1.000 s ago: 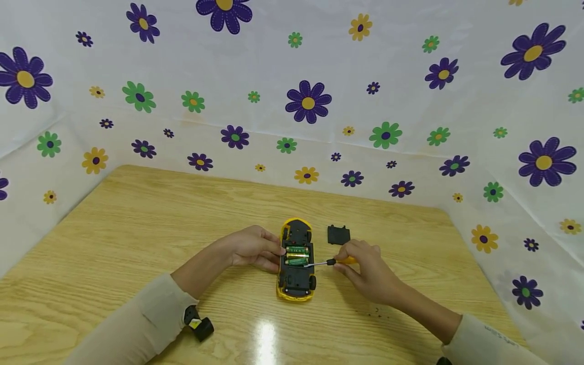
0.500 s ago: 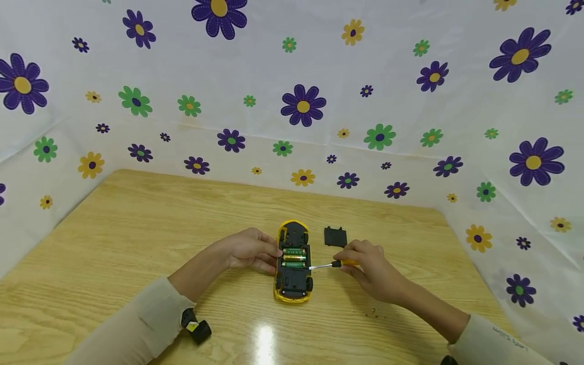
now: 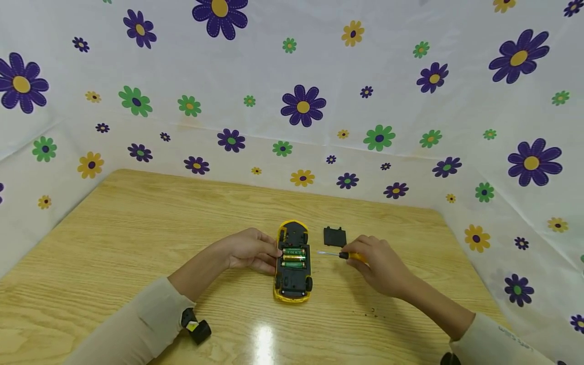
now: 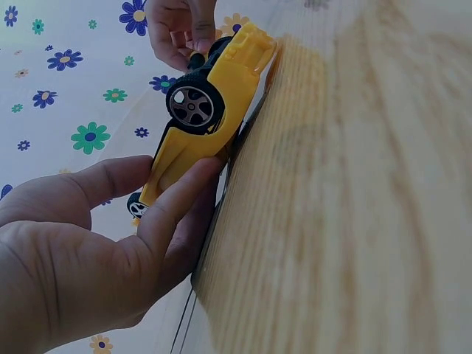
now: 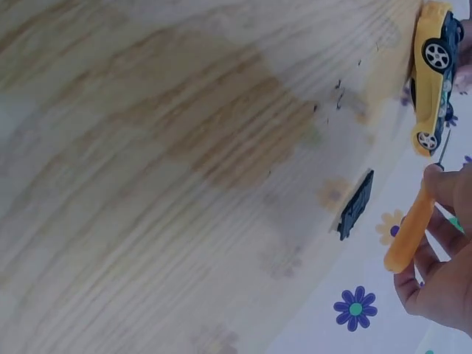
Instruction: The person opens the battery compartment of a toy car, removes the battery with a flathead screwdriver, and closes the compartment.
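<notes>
A yellow toy car lies upside down on the table, its black underside facing up. Three green-and-gold batteries sit side by side in its uncovered compartment. My left hand holds the car by its left side, thumb near the compartment edge and fingers along the body, as the left wrist view shows. My right hand grips a screwdriver by its orange handle. The screwdriver's metal shaft points left, its tip just off the car's right side. A black battery cover lies flat beyond the right hand.
Several tiny dark pieces, likely screws, are scattered on the wooden table right of the car. A white flowered sheet walls the table at the back and sides.
The screwdriver tip has come away from the battery compartment, and my right hand has drawn back to the right. My left hand keeps its hold on the car.
</notes>
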Demonstrator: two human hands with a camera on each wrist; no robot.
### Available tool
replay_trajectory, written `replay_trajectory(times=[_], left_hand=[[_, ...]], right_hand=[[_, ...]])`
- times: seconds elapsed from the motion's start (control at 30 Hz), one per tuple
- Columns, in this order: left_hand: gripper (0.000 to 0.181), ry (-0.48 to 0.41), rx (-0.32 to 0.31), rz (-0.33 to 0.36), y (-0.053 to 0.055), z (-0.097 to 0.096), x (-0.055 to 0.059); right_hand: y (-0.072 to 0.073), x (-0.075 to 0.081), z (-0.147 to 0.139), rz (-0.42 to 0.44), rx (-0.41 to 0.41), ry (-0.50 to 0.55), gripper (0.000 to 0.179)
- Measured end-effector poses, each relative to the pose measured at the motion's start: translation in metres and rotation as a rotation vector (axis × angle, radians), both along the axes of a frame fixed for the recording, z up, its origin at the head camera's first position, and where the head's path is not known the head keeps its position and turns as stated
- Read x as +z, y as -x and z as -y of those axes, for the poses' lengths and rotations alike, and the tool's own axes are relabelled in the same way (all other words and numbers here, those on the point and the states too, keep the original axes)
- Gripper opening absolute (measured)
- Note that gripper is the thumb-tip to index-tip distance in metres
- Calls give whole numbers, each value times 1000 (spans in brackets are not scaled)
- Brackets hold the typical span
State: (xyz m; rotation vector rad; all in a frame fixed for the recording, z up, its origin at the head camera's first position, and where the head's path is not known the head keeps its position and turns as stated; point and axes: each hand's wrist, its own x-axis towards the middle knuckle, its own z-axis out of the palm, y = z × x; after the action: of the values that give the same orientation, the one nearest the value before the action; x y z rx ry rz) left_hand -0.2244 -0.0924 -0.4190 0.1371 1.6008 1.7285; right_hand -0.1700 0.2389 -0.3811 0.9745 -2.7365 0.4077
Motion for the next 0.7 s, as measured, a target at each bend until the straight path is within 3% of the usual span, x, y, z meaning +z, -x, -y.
replay_trajectory(times=[0.17, 0.4, 0.7], left_hand=[[46, -7, 2, 8, 0, 0, 0], [49, -3, 12, 11, -1, 0, 1], [50, 6, 10, 7, 0, 0, 1]], right_hand=[[6, 2, -3, 27, -48, 7, 19], [18, 6, -7, 131, -159, -21, 15], [34, 6, -15, 316, -271, 89, 16]])
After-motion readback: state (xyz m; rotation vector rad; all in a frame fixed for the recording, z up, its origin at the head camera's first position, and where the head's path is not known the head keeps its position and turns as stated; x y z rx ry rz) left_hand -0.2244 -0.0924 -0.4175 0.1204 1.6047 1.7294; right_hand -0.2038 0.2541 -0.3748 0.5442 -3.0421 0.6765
